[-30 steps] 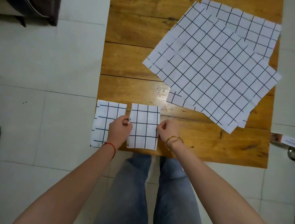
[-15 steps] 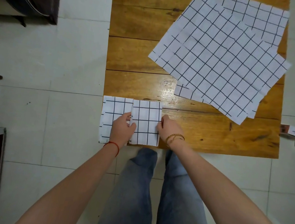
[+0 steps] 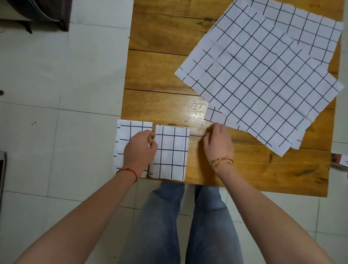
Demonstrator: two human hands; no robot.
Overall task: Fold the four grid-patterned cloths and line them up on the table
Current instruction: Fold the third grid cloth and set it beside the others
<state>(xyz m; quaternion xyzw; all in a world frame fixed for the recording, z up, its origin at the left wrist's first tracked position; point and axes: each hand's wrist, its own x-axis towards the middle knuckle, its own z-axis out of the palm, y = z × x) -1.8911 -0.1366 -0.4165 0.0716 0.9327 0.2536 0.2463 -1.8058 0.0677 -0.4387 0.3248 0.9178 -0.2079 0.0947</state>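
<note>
Two folded cloths already sit side by side along the near edge of the table (image 3: 154,72), at its near left corner: the first folded cloth (image 3: 124,132) hangs slightly past the left edge, and the second folded cloth (image 3: 170,153) lies just beside it with a thin gap between them. Over that gap the left hand (image 3: 139,151) rests on the first cloth, its fingers curled in at the second cloth's left edge; whether they pinch fabric or only press it I cannot tell. Further right, the right hand (image 3: 218,145) hovers over bare wood near the near edge, fingers loosely bent and holding nothing, its fingertips close to the near corner of the lower unfolded cloth (image 3: 214,115). That cloth peeks out from under the top unfolded cloth (image 3: 261,76), which lies flat and skewed across the far right part of the table, reaching the right edge. The step in hand looks like fetching a third cloth; to do it well, I would take only the top sheet by a free corner, so the one beneath does not drag along, bring it to the open wood at the near edge, square its grid lines to the table edge before creasing, and match the fold size of the finished pair. No containers show anywhere, so nothing is held in one.
</note>
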